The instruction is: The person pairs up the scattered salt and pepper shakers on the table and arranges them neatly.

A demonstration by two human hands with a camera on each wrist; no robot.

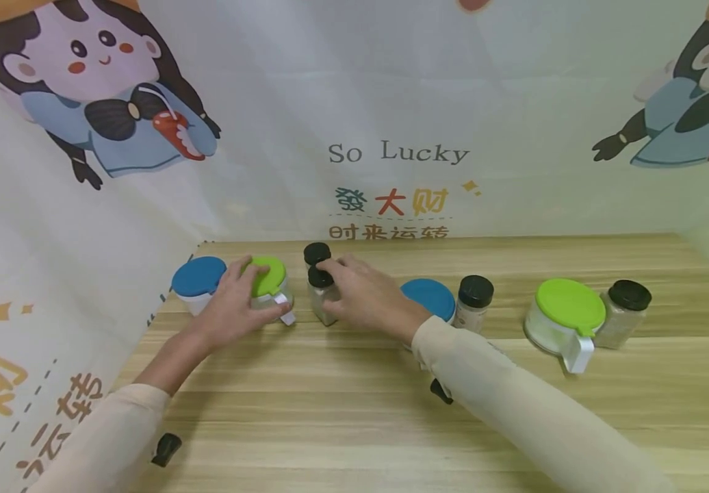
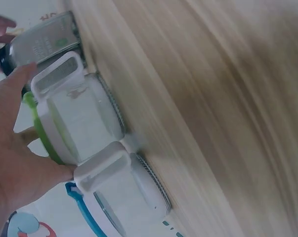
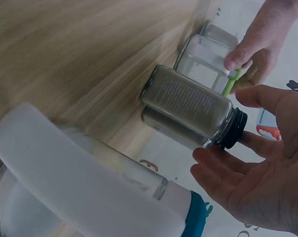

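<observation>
My left hand (image 1: 231, 311) spreads over a clear jar with a green lid (image 1: 271, 277) and a white handle. In the left wrist view its fingers reach between this jar and a blue-lidded jar (image 2: 124, 197), the thumb near the green-lidded jar's handle (image 2: 57, 74). Two black-capped seasoning bottles stand one behind the other, the nearer bottle (image 1: 324, 305) partly covered by my right hand (image 1: 363, 294). The right wrist view shows spread fingers around the nearer bottle's black cap (image 3: 234, 129), the thumb held apart from it and other fingertips right at the bottle's shoulder.
Right of the right hand stand another blue-lidded jar (image 1: 428, 296), partly hidden by the arm, and a black-capped bottle (image 1: 474, 294). Farther right are a green-lidded jar (image 1: 566, 308) and a bottle (image 1: 625, 315). A printed cloth (image 1: 268, 192) hangs behind the wooden table (image 1: 330, 411).
</observation>
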